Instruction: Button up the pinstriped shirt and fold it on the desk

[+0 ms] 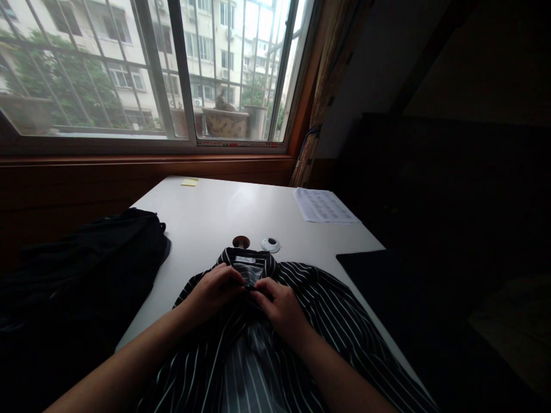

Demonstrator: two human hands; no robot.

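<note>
A black shirt with white stripes (344, 310) lies spread on the white table, its collar pointing toward the window. Its front hangs open below the neck, so the paler inside shows. My left hand (221, 285) pinches the left front edge just under the collar. Close beside it, my right hand (278, 301) pinches the right front edge, and the fingertips of both hands nearly meet. Whatever button or buttonhole lies between the fingers is too small to make out. A pale label shows inside the collar.
Beyond the collar, the white table (215, 212) has a round hole (241, 242) and a loose ring-shaped cover (270, 245). Printed sheets (325, 205) lie at the back right, a yellow note (189, 182) at the back left. Dark cloth (86, 264) covers the left edge; a dark mat (370, 269) lies right.
</note>
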